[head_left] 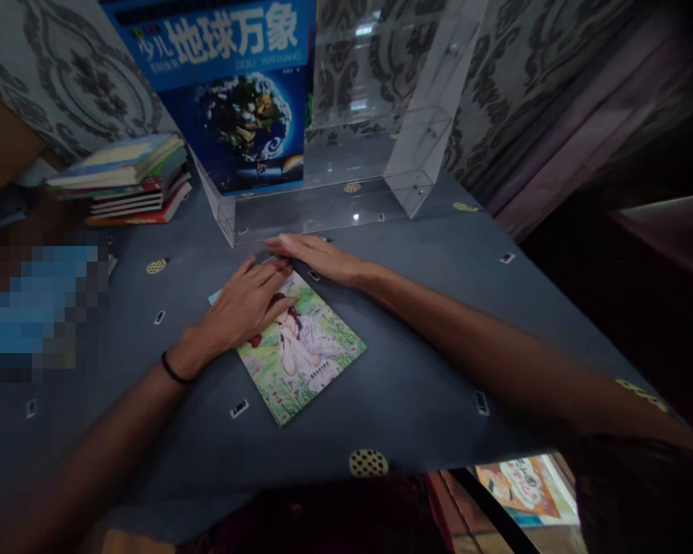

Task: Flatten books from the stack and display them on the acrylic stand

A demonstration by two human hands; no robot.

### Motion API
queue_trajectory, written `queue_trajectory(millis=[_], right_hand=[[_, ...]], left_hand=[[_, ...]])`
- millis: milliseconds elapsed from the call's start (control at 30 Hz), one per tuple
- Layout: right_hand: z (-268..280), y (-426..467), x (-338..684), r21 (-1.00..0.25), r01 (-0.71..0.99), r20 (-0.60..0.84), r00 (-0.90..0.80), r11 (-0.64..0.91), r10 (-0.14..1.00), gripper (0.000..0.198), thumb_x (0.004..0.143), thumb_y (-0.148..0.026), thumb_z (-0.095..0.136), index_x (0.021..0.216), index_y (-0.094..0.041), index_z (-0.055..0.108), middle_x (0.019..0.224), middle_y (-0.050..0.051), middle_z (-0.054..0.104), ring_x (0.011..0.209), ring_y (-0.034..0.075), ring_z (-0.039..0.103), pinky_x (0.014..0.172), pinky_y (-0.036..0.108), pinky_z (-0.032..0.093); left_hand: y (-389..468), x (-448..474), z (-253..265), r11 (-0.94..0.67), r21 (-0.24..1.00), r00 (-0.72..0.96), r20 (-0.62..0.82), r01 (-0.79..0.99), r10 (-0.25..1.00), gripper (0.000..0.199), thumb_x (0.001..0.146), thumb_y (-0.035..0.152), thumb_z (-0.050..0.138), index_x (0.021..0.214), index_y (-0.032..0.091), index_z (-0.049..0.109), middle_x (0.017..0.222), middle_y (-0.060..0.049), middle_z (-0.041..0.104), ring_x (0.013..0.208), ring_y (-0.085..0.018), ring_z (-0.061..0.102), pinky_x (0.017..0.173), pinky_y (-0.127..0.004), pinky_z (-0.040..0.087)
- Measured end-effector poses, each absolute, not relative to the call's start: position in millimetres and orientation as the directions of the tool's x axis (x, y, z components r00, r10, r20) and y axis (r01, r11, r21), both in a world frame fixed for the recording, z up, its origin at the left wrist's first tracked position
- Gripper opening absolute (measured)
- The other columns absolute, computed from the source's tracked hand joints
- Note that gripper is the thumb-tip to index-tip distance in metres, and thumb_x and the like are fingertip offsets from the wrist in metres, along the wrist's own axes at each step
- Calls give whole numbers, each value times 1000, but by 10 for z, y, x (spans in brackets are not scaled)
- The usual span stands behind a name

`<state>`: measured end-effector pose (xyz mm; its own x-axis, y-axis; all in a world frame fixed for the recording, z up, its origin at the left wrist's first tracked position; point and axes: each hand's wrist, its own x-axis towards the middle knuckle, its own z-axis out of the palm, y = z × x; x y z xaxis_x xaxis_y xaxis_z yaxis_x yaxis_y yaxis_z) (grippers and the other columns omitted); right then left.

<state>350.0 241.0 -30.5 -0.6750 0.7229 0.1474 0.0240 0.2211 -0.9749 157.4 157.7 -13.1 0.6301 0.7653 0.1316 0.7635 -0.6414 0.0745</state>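
A thin book [317, 338] with a green illustrated cover of a seated figure among flowers lies at a slant on the table. My left hand [248, 300] rests flat across its upper part, fingers stretched out, hiding some of the cover. At the book's top edge is my right hand [317, 255], fingers extended, its fingertips close to those of my left hand. Neither hand grips anything. Just beyond them stands a clear acrylic rack [323, 208], with a large blue book [248, 123] showing the Earth propped upright in its left side.
A stack of books [132, 177] sits at the back left. Nearer on the left is a blurred-out blue patch [40, 300]. The grey patterned cloth [427, 385] covers the table, whose right edge runs diagonally. Below the front edge lies another colourful book [525, 488].
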Motion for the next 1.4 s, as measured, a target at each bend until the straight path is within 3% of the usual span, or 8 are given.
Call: queue_trajectory(millis=[200, 367, 567, 767, 1000, 1300, 1400], right_hand=[[-319, 2405, 3501, -973, 24, 153, -682, 230, 715, 58, 99, -67, 46, 131, -24, 69, 143, 7, 63, 136, 27, 55, 121, 47, 36], [-341, 2415, 3494, -970, 33, 153, -681, 239, 716, 58, 99, -67, 45, 131, -24, 68, 143, 8, 63, 136, 27, 55, 121, 47, 35], [-277, 2372, 3504, -958, 71, 156, -682, 277, 715, 56, 103, -61, 41, 131, -22, 68, 143, 9, 63, 137, 26, 54, 121, 46, 35], [-199, 2317, 3525, -958, 108, 125, -674, 264, 728, 53, 104, -59, 39, 129, -23, 69, 143, 6, 63, 137, 24, 54, 122, 43, 34], [-278, 2355, 3514, -968, 70, 134, -669, 241, 731, 56, 99, -68, 45, 125, -27, 72, 143, 5, 64, 136, 27, 55, 122, 45, 33], [-252, 2337, 3527, -966, 87, 126, -667, 244, 734, 58, 97, -71, 46, 126, -28, 72, 141, 4, 65, 137, 30, 53, 123, 47, 31], [-246, 2330, 3527, -960, 90, 139, -667, 264, 732, 58, 98, -70, 44, 125, -27, 73, 141, 5, 65, 137, 31, 53, 122, 47, 31]], left_hand=[[1502, 1637, -137, -682, 150, 671, 121, 716, 731, 60, 107, 52, 24, 146, 14, 50, 150, -14, 55, 146, -27, 44, 123, -53, 31], [1471, 1690, -135, -678, 142, 666, 128, 721, 735, 63, 107, 54, 22, 145, 13, 51, 146, -14, 58, 144, -28, 46, 123, -53, 32], [1415, 1697, -71, -674, 216, 682, 43, 707, 730, 62, 107, 56, 20, 148, 21, 50, 156, -9, 50, 149, -27, 39, 126, -57, 22], [1292, 1820, -41, -692, 111, 689, 72, 713, 722, 63, 107, 54, 23, 148, 15, 50, 154, -14, 51, 148, -30, 40, 124, -60, 26], [1125, 1942, -32, -751, 161, 758, 21, 641, 652, 67, 105, 59, 19, 153, 18, 43, 160, -9, 43, 153, -25, 32, 127, -53, 22], [1027, 2028, -54, -785, 191, 801, -7, 589, 599, 63, 106, 58, 22, 155, 23, 40, 162, -7, 39, 153, -29, 30, 126, -58, 23], [986, 2068, -61, -788, 147, 796, 9, 598, 605, 63, 106, 55, 22, 154, 20, 43, 161, -10, 40, 153, -30, 31, 126, -58, 24]])
